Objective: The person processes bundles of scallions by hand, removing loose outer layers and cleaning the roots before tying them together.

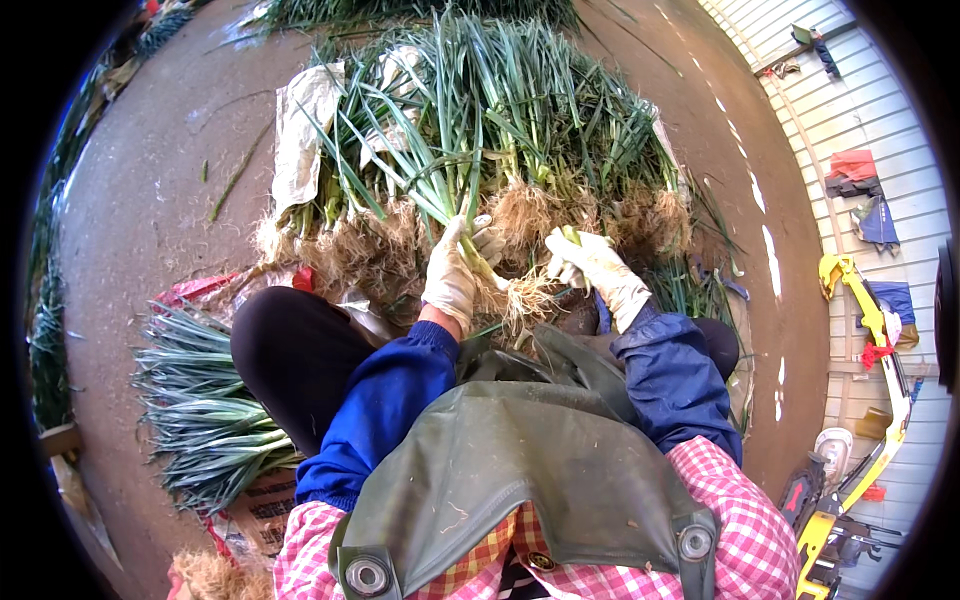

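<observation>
My left hand [456,265], in a whitish glove, is closed round the lower stem of a green onion [440,180]. Its long leaves lean up and away over the pile, and its stringy roots [527,298] hang between my hands. Just to the right, my gloved right hand [592,268] has its fingers curled, with a short green scrap [571,235] showing at the top of them. Beyond both hands lies a large pile of green onions [560,110], roots toward me. What the right palm holds is mostly hidden.
Another bundle of green onions [215,400] lies beside my left knee. A white sack [305,130] sticks out at the pile's left edge. On the right, a yellow machine frame [880,400] stands by a pale slatted wall [850,110]. More greens line the far left.
</observation>
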{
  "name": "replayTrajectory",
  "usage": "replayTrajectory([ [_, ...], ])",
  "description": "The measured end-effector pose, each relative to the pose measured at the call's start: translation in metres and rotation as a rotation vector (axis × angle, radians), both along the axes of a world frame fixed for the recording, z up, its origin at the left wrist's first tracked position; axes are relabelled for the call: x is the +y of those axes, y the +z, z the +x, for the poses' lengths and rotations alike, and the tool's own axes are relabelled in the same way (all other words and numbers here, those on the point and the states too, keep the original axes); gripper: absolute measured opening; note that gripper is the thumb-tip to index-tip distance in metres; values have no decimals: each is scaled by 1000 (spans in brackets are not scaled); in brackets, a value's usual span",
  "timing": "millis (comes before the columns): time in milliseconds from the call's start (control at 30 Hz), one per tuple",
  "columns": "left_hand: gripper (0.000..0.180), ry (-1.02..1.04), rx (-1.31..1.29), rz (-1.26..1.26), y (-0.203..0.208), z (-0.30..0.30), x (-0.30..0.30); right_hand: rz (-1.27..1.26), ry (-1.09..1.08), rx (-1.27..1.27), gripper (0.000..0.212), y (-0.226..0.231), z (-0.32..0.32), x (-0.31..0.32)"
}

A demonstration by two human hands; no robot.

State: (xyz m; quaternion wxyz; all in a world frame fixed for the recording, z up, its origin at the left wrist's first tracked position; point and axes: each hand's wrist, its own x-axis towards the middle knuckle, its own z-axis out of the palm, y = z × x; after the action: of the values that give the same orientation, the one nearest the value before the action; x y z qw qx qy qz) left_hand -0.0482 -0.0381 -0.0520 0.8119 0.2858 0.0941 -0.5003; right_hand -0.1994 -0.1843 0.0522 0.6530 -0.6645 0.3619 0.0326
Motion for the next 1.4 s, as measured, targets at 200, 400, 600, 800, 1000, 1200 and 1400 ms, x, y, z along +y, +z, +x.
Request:
replayTrajectory([
  [200, 42, 2, 63, -52, 24, -9, 0, -310, 389, -3, 42, -35, 41, 47],
  [400, 49, 23, -19, -32, 0, -2, 2, -220, 72, -96, 30, -68, 43, 76],
  [600, 38, 57, 76, 39, 14, -11, 0, 185, -415, -366, 10, -82, 38, 91],
  [800, 36, 108, 141, -222, 9, -2, 1, 129, -368, 61, 39, -60, 23, 51],
  [1000, 34, 18, 140, -374, 24, -6, 1, 740, -268, -170, 39, -49, 100, 23],
  [1200, 35, 63, 102, -6, 26, -6, 9, 186, -270, 83, 23, -32, 126, 44],
  [1400, 28, 86, 10, 15, 25, -4, 12, -114, 8, -136, 27, 10, 48, -17],
])
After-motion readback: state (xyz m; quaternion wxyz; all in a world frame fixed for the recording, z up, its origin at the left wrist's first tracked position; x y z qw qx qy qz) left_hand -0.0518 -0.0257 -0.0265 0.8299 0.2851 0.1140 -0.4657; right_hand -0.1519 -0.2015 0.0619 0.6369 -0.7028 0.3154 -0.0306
